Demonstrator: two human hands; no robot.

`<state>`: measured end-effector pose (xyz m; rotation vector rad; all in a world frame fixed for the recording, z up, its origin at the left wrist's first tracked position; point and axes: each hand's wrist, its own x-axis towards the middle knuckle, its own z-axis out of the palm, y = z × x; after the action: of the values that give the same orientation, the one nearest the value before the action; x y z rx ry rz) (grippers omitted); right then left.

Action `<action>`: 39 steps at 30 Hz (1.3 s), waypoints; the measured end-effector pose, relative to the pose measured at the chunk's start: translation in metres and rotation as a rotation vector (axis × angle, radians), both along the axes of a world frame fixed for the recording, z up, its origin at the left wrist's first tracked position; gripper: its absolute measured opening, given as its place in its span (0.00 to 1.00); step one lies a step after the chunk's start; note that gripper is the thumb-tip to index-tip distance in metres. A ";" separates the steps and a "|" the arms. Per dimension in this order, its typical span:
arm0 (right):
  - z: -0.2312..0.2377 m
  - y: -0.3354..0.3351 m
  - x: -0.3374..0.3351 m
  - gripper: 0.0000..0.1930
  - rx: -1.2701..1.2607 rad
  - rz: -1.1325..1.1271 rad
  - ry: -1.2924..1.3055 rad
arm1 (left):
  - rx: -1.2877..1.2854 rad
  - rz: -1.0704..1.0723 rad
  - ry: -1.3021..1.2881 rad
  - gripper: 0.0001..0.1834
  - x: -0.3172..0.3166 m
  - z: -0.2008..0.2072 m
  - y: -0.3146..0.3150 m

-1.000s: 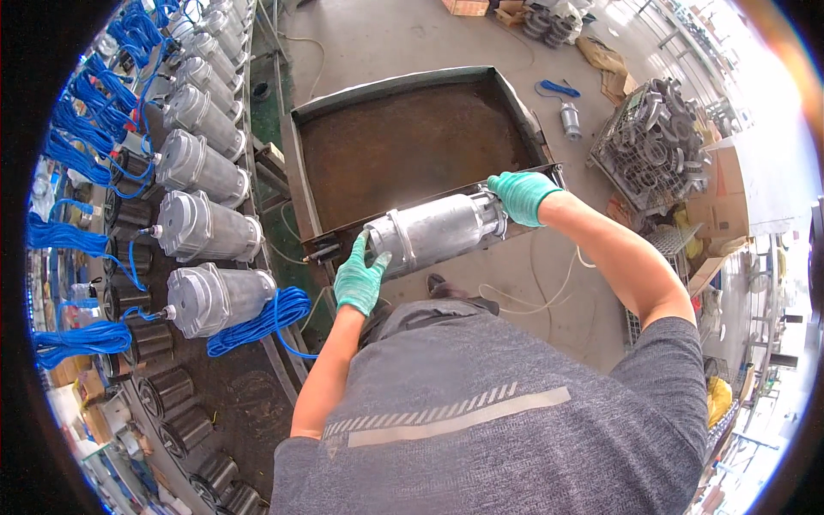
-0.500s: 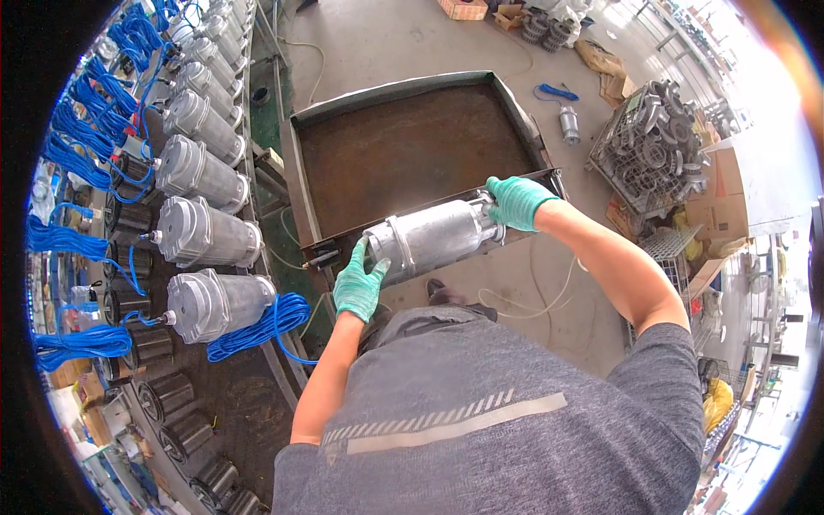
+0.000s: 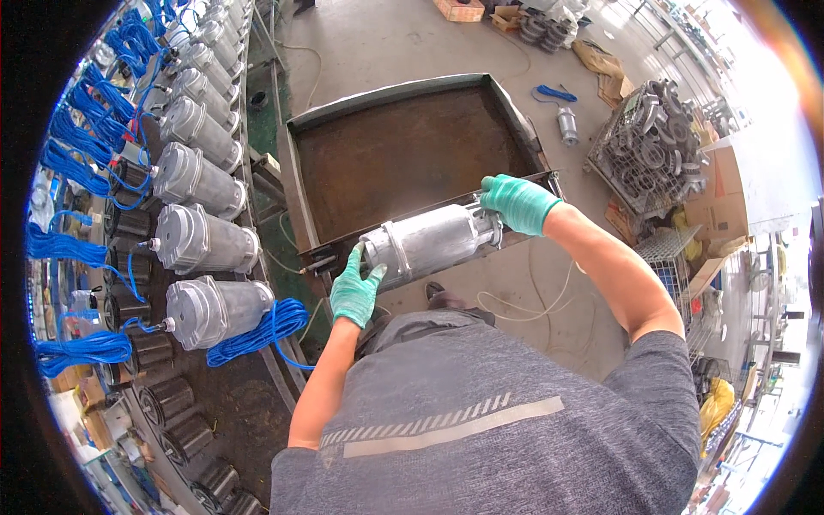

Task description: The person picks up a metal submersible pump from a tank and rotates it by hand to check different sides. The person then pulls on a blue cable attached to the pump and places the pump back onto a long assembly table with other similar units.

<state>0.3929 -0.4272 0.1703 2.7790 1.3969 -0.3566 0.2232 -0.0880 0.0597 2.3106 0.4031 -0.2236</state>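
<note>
left hand [image 3: 354,287] kinda spread open against the cylinder [image 3: 438,240], left end | right hand [image 3: 519,204] curled over the right end, can't tell what it's gripping | cylinder's lying along the tray's [image 3: 412,142] near edge | bunch more cylinders [image 3: 206,240] + blue cables [image 3: 262,333] off left

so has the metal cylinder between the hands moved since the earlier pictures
No, not noticeably: against the tray, the cylinder keeps its place along the near edge; the whole view shifts slightly.
</note>
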 end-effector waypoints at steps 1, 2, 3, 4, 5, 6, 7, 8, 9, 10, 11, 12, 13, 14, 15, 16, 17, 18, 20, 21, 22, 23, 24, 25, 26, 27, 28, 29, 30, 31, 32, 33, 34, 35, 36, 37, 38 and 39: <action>0.001 -0.004 0.001 0.09 0.035 -0.085 0.047 | 0.004 -0.003 0.009 0.41 0.000 0.001 0.000; 0.011 -0.008 -0.003 0.09 0.105 -0.186 0.106 | 0.005 -0.005 0.020 0.41 0.000 0.002 -0.001; 0.011 -0.018 -0.002 0.08 0.173 -0.283 0.050 | 0.011 -0.001 0.021 0.41 0.000 0.002 -0.001; 0.015 -0.027 -0.002 0.09 0.251 -0.440 0.053 | 0.018 0.002 0.023 0.40 0.000 0.003 0.000; 0.020 -0.041 -0.003 0.10 0.327 -0.600 0.056 | 0.022 0.002 0.026 0.40 -0.001 0.003 -0.001; 0.017 -0.061 -0.002 0.11 0.464 -0.704 0.045 | 0.037 0.001 -0.010 0.38 0.000 0.005 -0.004; 0.007 -0.086 0.000 0.12 0.601 -0.806 0.032 | 0.035 -0.003 0.020 0.38 0.000 0.008 -0.005; -0.008 -0.113 0.007 0.14 0.548 -0.976 -0.013 | 0.038 -0.007 0.019 0.39 0.000 0.007 -0.006; -0.033 -0.145 0.011 0.12 0.726 -1.031 -0.041 | 0.041 -0.010 0.017 0.39 0.000 0.004 -0.006; -0.050 -0.165 0.014 0.11 0.840 -1.146 0.024 | 0.029 -0.016 -0.022 0.39 -0.002 0.001 -0.003; -0.065 -0.181 0.015 0.11 0.953 -1.263 0.090 | -0.027 -0.014 -0.044 0.40 -0.002 0.000 -0.002; -0.083 -0.198 0.015 0.10 1.020 -1.323 0.103 | 0.057 -0.026 0.036 0.40 0.001 0.010 -0.006; -0.102 -0.210 0.014 0.09 1.087 -1.383 0.118 | 0.142 -0.037 0.117 0.40 0.004 0.021 -0.009; -0.120 -0.213 0.016 0.08 1.126 -1.417 0.122 | 0.099 -0.004 0.040 0.41 -0.001 0.014 -0.003; -0.132 -0.210 0.013 0.07 1.161 -1.492 0.166 | 0.096 0.037 -0.022 0.38 -0.002 0.022 -0.003; -0.145 -0.206 0.012 0.07 1.236 -1.552 0.248 | 0.033 0.100 -0.108 0.35 -0.006 0.033 0.000; -0.160 -0.209 0.013 0.08 1.313 -1.614 0.325 | -0.034 0.157 -0.196 0.31 -0.009 0.047 0.002; -0.177 -0.211 0.015 0.08 1.368 -1.639 0.350 | -0.034 0.217 -0.307 0.28 -0.014 0.052 0.014; -0.218 -0.214 0.023 0.08 1.493 -1.772 0.373 | -0.068 0.398 -0.426 0.23 -0.037 0.068 0.051; -0.236 -0.219 0.027 0.12 1.527 -1.808 0.366 | -0.095 0.527 -0.437 0.21 -0.056 0.077 0.074; -0.249 -0.221 0.028 0.12 1.348 -1.794 0.296 | -0.083 0.655 -0.443 0.20 -0.083 0.068 0.116; -0.263 -0.230 0.026 0.14 1.171 -1.760 0.230 | -0.066 0.790 -0.447 0.20 -0.112 0.061 0.147; -0.288 -0.289 0.023 0.15 0.709 -1.651 0.043 | -0.079 0.914 -0.441 0.20 -0.105 0.068 0.148; -0.270 -0.239 0.022 0.16 0.775 -1.633 0.234 | 0.018 1.012 -0.418 0.21 -0.143 0.077 0.161; -0.221 -0.207 0.009 0.17 0.832 -1.654 0.371 | 0.009 1.096 -0.405 0.22 -0.157 0.072 0.170; -0.225 -0.231 0.002 0.19 0.738 -1.695 0.292 | -0.126 1.154 -0.397 0.22 -0.166 0.055 0.189; -0.213 -0.217 -0.004 0.20 0.468 -1.722 0.099 | -0.088 1.206 -0.303 0.22 -0.186 0.038 0.200; -0.219 -0.242 -0.007 0.21 0.164 -1.567 -0.125 | -0.143 1.233 -0.246 0.24 -0.194 0.014 0.214; -0.219 -0.244 -0.008 0.22 0.202 -1.474 -0.092 | -0.125 1.265 -0.138 0.24 -0.205 -0.007 0.224; -0.208 -0.243 -0.003 0.22 0.233 -1.398 -0.073 | -0.126 1.280 -0.026 0.25 -0.207 -0.024 0.227; -0.198 -0.230 0.003 0.23 0.391 -1.347 0.111 | -0.180 1.287 0.042 0.29 -0.193 -0.036 0.225; -0.184 -0.206 0.001 0.24 0.540 -1.295 0.292 | -0.237 1.283 0.116 0.33 -0.183 -0.046 0.224; -0.174 -0.188 -0.002 0.25 0.689 -1.241 0.462 | -0.313 1.323 0.160 0.36 -0.179 -0.057 0.228; -0.175 -0.174 -0.003 0.26 0.858 -1.115 0.602 | -0.403 1.340 0.213 0.39 -0.170 -0.073 0.234; -0.167 -0.149 -0.004 0.26 0.835 -1.135 0.585 | -0.500 1.356 0.282 0.42 -0.167 -0.095 0.233; -0.148 -0.122 -0.003 0.26 0.762 -0.968 0.682 | -0.678 1.402 0.271 0.49 -0.172 -0.118 0.238; -0.153 -0.119 0.001 0.27 0.728 -1.030 0.660 | -0.755 1.402 0.218 0.48 -0.136 -0.124 0.226; -0.141 -0.082 0.007 0.28 0.655 -0.919 0.698 | -0.877 1.417 0.155 0.45 -0.163 -0.142 0.255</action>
<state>0.4004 -0.5091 0.0290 3.9372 0.0429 -1.1241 0.0600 0.1670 -0.0827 0.8000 1.5145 0.1318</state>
